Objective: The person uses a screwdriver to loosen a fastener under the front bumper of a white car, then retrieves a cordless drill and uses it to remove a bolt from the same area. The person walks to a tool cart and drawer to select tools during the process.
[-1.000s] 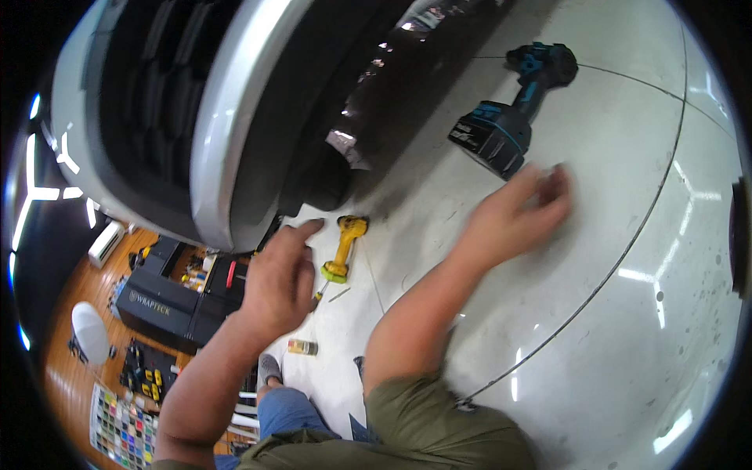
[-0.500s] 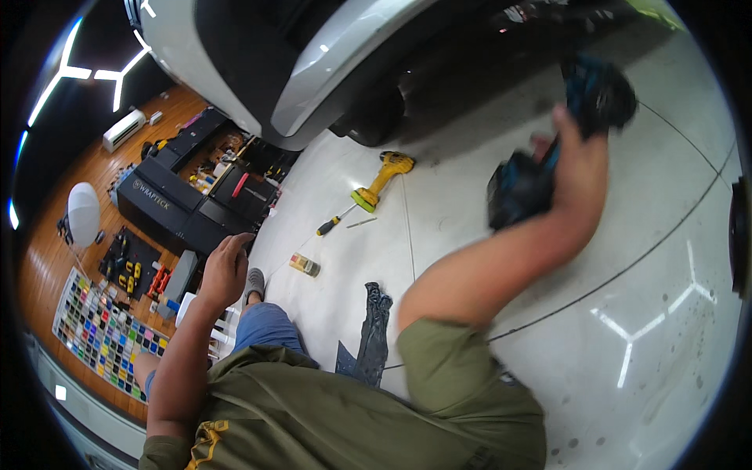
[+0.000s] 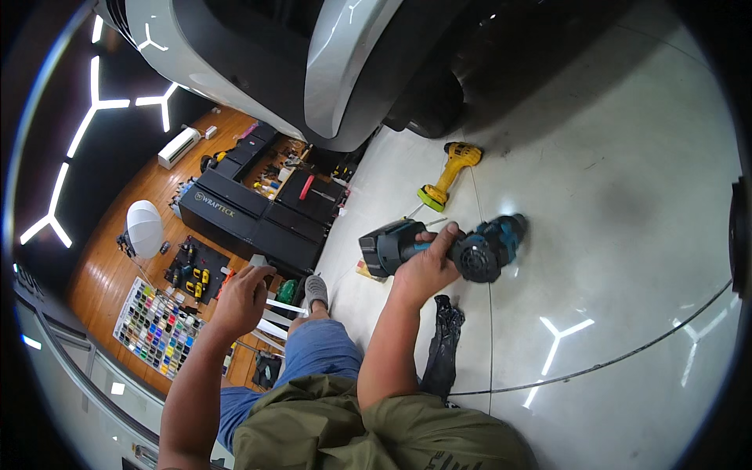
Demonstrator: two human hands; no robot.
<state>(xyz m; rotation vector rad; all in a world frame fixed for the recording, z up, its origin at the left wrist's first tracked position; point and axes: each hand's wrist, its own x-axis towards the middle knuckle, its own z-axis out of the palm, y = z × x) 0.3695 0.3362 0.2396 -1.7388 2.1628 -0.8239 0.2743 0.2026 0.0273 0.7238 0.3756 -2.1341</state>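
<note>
My right hand (image 3: pixel 427 272) is wrapped round the handle of a teal-and-black cordless power tool (image 3: pixel 479 254). Its battery end points left and its round head points right, held above the pale floor. Off to the left, my left hand (image 3: pixel 241 301) is raised with its fingers bent and pressed together; whatever may be between them is hidden. A yellow cordless drill (image 3: pixel 453 174) lies on the floor beyond the held tool. Partly covered by the tool's battery is a small yellowish container (image 3: pixel 368 271). Crumpled black plastic (image 3: pixel 444 345) lies nearer my body.
A white car (image 3: pixel 345 66) and its dark tyre (image 3: pixel 429 106) stand at the top. Black cabinets (image 3: pixel 251 215) and a board of coloured samples (image 3: pixel 157 329) are on the left, with a white lamp (image 3: pixel 145 227). My shod foot (image 3: pixel 316 290) rests on the glossy floor.
My right hand has brought the power tool from the far right in toward the middle, closer to my body. The view has swung, so the floor things appear farther right. My left hand stays raised.
</note>
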